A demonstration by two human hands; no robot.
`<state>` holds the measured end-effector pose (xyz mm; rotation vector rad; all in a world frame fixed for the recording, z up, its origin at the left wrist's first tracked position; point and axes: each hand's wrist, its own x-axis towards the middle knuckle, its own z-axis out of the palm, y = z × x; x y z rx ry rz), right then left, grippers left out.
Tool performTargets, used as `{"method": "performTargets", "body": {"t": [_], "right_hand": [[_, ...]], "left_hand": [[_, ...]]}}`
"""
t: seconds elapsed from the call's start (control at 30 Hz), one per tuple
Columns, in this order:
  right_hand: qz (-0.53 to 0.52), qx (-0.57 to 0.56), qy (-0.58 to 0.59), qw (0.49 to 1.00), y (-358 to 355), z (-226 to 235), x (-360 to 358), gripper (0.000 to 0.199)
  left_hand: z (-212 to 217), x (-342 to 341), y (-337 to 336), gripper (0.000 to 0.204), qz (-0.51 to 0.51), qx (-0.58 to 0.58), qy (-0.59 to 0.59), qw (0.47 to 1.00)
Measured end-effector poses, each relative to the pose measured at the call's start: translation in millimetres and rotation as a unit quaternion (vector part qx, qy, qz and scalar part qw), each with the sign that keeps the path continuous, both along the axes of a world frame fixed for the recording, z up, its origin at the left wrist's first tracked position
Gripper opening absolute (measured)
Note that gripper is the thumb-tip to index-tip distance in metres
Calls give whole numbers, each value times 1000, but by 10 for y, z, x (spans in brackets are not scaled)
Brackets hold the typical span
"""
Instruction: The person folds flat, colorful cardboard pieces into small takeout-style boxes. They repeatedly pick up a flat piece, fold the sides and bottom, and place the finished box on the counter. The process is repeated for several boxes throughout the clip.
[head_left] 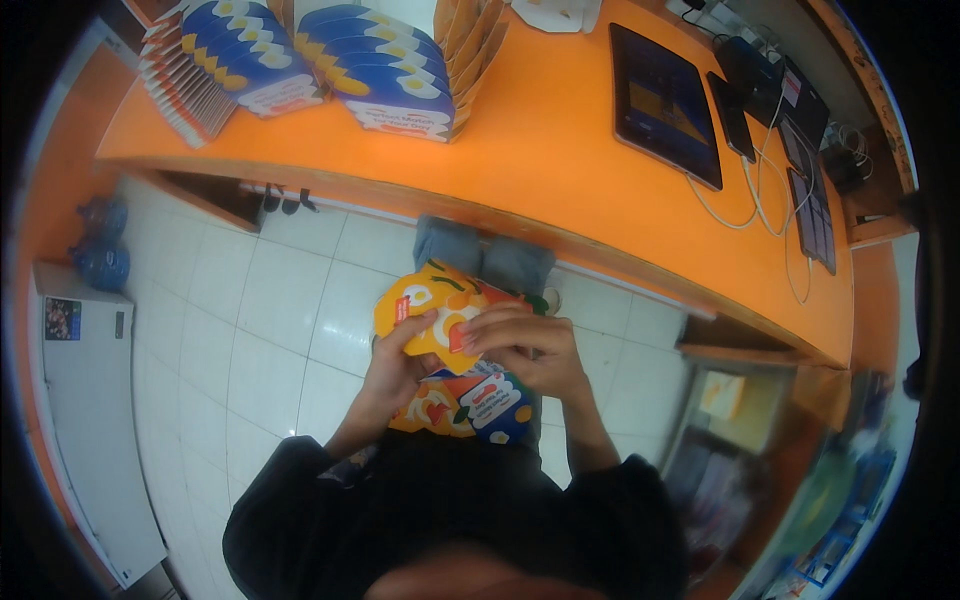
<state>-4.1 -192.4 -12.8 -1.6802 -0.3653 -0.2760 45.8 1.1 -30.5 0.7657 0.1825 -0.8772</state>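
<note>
Above my lap, both hands hold a yellow printed cardboard food-box piece (398,303) with egg pictures and a curvy cut outline. My left hand (400,360) grips its lower left edge, thumb on top of the printed face. Bent over the right side of the card, my right hand (535,350) presses its fingertips near a red printed patch. Its palm side is hidden. More printed cardboard (497,408) in blue, white, yellow and orange lies on my lap below the hands, partly covered by them.
Stacks of folded blue-and-white cardboard boxes (385,75) stand at the orange counter's (500,165) far left. A tablet (665,105), phones (732,118) and loose white cables lie at its right. Left on the floor are a white freezer (95,400) and blue water bottles (102,262).
</note>
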Motion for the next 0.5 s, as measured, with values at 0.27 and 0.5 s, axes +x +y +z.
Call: {"method": "performTargets", "body": {"t": [0.27,0.5], "right_hand": [[-92,-97,-122,984,-19,-77,-9,20],[-141,-83,-57,985,105,-80,0,15]], "left_hand": [[178,-185,47,40,30,75,-10,997],[161,-268,-28,39,77,107,-89,987]]}}
